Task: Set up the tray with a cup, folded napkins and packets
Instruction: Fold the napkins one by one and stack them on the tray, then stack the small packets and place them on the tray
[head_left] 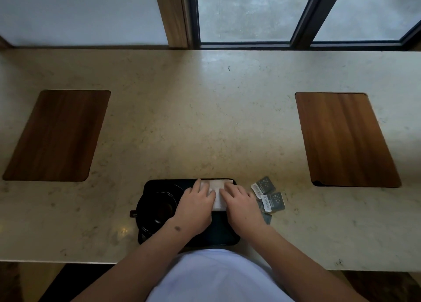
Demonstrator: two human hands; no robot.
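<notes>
Here, in the head view, a black tray sits at the near edge of a pale stone surface. A white napkin lies on the tray's right half, reaching its far rim. Both hands lie flat on the napkin, palms down, fingers spread and gripping nothing: the left hand covers its left side, the right hand its right side, and a strip of napkin shows between them. A dark cup stands on the tray's left half, just beside the left hand, its handle jutting past the tray's left edge. Grey packets lie on the surface just right of the tray, near the right hand, one partly hidden by the right wrist. Two wooden panels sit well apart at either side.
</notes>
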